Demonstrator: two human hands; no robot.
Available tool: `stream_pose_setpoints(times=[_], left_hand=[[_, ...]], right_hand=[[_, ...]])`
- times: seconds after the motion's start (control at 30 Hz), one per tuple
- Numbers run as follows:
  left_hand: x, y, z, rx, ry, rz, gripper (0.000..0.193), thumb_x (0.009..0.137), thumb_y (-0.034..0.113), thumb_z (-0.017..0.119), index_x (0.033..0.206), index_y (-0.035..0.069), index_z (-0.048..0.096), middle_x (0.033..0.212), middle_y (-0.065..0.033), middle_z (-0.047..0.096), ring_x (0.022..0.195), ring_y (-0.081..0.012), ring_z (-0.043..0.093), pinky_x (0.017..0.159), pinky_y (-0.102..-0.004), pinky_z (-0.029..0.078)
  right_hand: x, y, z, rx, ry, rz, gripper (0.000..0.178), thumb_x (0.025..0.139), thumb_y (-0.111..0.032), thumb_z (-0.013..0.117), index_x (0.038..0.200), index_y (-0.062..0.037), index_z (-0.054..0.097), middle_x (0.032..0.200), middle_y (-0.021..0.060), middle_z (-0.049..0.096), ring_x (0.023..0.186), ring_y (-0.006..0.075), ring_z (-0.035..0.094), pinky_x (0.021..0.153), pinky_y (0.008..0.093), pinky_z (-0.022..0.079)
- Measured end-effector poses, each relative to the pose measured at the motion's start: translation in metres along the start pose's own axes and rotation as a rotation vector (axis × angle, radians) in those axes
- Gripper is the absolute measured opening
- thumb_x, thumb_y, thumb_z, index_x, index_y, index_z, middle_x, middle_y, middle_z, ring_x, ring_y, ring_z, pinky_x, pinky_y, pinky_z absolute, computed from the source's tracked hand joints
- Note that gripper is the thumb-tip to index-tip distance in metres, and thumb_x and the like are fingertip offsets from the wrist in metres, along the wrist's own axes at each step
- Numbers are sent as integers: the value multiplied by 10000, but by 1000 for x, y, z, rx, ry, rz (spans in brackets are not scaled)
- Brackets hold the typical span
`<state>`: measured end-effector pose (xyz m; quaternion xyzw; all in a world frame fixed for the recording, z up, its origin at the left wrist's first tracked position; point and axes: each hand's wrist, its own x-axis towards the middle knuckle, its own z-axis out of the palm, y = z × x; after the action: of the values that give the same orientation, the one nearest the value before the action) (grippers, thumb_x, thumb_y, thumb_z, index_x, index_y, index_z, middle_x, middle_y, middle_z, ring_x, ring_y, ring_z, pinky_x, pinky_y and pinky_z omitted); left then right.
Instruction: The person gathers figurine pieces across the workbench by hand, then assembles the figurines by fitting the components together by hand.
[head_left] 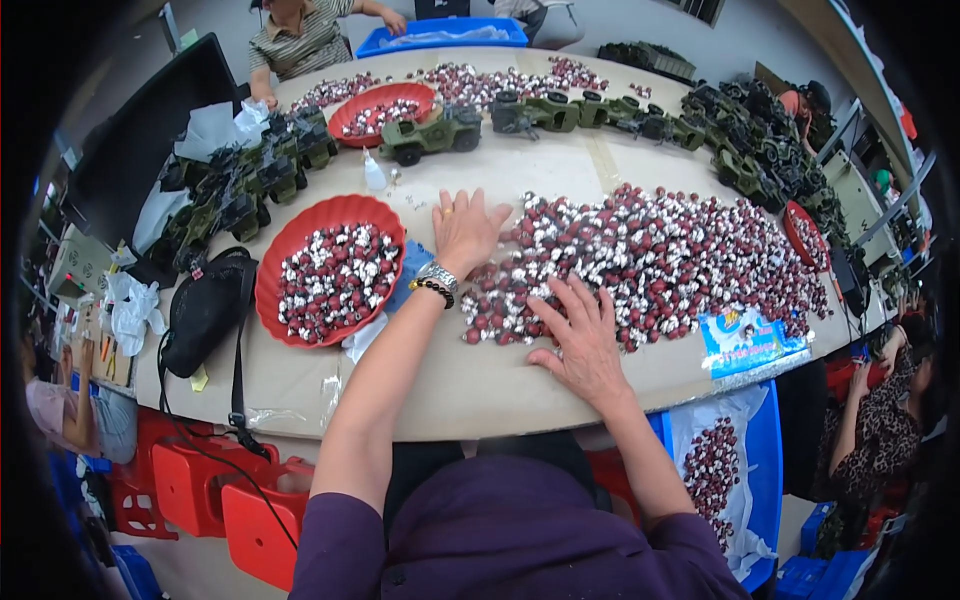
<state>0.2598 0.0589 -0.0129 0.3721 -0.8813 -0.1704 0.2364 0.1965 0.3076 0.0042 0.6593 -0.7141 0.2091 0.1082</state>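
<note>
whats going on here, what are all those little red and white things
A person sits at a table with both hands flat on a big heap of small red and white pieces. The left hand rests at the heap's left edge, beside a red basket full of the same pieces; the right hand lies on its near edge. Green toy trucks line the far side.
</note>
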Motion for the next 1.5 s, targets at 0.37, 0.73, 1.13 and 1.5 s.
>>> stream_pose_setpoints(times=[0.37,0.73,1.13,1.5], left_hand=[[-52,17,-29,-141,-205,401,328,965,270,386,1019,107,665,847,-151,657,822,-336,586,896,-391,376],[-157,29,-51,-12,-195,333,698,919,366,577,1427,-46,332,1409,-274,396,1370,-451,273,1139,-504,205],[-170,-14,-66,-539,-18,134,557,1029,268,425,1487,-2,256,1497,-226,323,1418,-320,287,1144,-369,223],[-164,-30,-82,-333,40,146,413,999,186,440,1349,-34,445,1327,-295,487,1258,-411,467,1045,-431,364]], right_hand=[[-6,5,1,16,28,3,663,727,-399,742,1319,-183,534,1390,103,456,1341,305,357,1100,561,214],[-2,-20,-1,28,52,-44,567,822,-461,642,1305,-178,554,1429,70,446,1349,268,380,1114,634,110],[-7,-50,0,187,-45,-95,474,813,-214,669,1273,-139,583,1401,67,478,1348,286,396,1136,597,130],[9,-70,2,260,-30,-133,364,726,-42,691,1079,-127,658,1102,31,572,1140,258,502,1104,578,214]])
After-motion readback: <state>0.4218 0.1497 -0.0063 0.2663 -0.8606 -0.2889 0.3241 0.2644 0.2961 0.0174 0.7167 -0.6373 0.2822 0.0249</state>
